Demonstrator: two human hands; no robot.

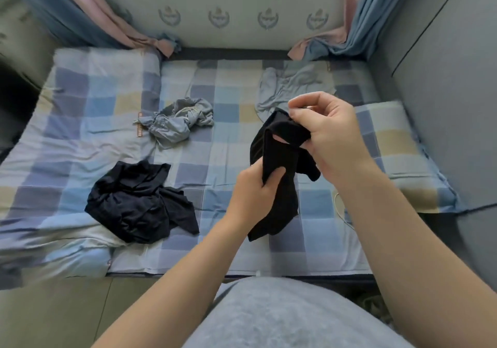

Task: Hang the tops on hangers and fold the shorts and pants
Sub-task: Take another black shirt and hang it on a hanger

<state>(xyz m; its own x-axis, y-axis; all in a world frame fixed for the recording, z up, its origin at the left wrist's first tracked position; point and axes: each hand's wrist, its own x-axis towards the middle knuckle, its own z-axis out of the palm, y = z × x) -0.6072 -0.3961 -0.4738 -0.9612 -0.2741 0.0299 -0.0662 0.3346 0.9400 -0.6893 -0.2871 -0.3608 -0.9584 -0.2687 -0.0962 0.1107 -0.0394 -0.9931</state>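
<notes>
R hand (329, 132) pinches the top edge of a black garment (282, 205); L hand (255, 189) grips it lower down, held above the bed (80, 111); a pale blue garment (290, 87) lies partly hidden behind R hand; crumpled grey garment (177, 121) mid-bed; black pile (139, 202) to the left.

A grey top (282, 318) and 2 bare forearms (172, 275).
</notes>
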